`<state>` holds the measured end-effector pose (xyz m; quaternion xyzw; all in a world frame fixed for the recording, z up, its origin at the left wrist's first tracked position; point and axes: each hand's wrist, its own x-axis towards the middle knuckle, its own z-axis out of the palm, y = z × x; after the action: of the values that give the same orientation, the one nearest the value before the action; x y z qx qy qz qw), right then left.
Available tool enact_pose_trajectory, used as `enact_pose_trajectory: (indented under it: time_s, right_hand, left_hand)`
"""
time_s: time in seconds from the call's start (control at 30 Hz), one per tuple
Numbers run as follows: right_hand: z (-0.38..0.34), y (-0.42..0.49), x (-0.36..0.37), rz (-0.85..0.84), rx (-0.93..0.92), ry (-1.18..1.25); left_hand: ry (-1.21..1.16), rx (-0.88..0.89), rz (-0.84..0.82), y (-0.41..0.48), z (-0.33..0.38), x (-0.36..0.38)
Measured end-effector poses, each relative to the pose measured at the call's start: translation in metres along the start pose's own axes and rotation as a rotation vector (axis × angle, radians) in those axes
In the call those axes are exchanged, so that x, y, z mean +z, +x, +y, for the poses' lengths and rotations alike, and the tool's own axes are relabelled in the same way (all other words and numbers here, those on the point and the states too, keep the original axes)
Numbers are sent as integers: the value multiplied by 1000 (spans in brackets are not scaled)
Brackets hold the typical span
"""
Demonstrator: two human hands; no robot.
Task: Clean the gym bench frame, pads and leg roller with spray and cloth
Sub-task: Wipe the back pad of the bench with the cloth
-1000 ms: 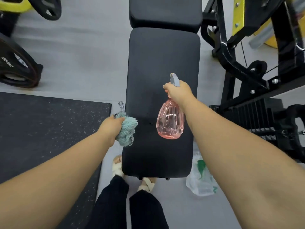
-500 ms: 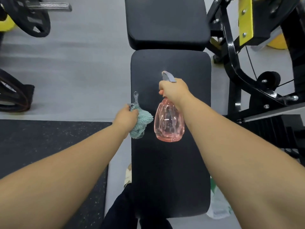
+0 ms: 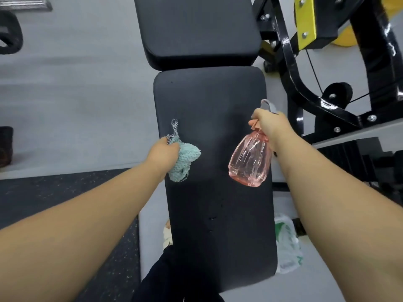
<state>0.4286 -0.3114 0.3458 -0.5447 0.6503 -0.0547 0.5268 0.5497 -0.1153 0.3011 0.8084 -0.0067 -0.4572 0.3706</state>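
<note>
In the middle, long pad (image 3: 218,214): lying flat and running from near to far under both hands; a few small marks are showing on its near half, so wiping is probably only beginning.
Far pad (image 3: 200,33): sitting just beyond the long pad, with a narrow seam between the two; neither hand is reaching it.
Left hand (image 3: 162,152): gripping a bunched cloth (image 3: 185,162), fingers curled tightly round it, at the left edge of the long pad.
Cloth: pale green, balled up, with a checked loop sticking out on its far side; whether it is touching the pad cannot be told. It is waiting close by, likely so that it can follow the spray at once.
Right hand (image 3: 269,125): clamping round the neck of a spray bottle (image 3: 250,164); whether a finger is squeezing the trigger cannot be told.
Spray bottle: pink and clear, hanging tilted below the hand over the right part of the long pad. It is riding high, probably so that mist spreads between the hands.
Bench frame, leg roller: hiding from view.
Black and yellow machine (image 3: 292,68): standing just right of the bench, crowding that side.
Plastic bag (image 3: 287,243): lying on the floor at the near right, beside the pad.
Rubber mat (image 3: 65,192): covering the floor at the near left.
</note>
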Motion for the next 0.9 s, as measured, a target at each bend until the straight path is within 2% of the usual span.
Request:
enact_pose_trajectory:
  time_s: [0.27,0.4,0.63,0.8,0.9]
  right_hand:
    - [46,-48,22,-215,-30,-146]
    - [76,-66,29,-330,-105,-224]
    - [145,-81,-11,-269,-111,-187]
    - [196,-86,-46,-150,-72,-168]
    - [222,-97,-56,-206,-66,-217]
  left_hand:
    - [45,0,52,-19,-20,9]
    - [71,-6,43,-32,-36,17]
    - [107,-22,38,-70,-75,44]
    - [106,-53,30,-101,-117,70]
    - [101,-86,52,-116,-143,86]
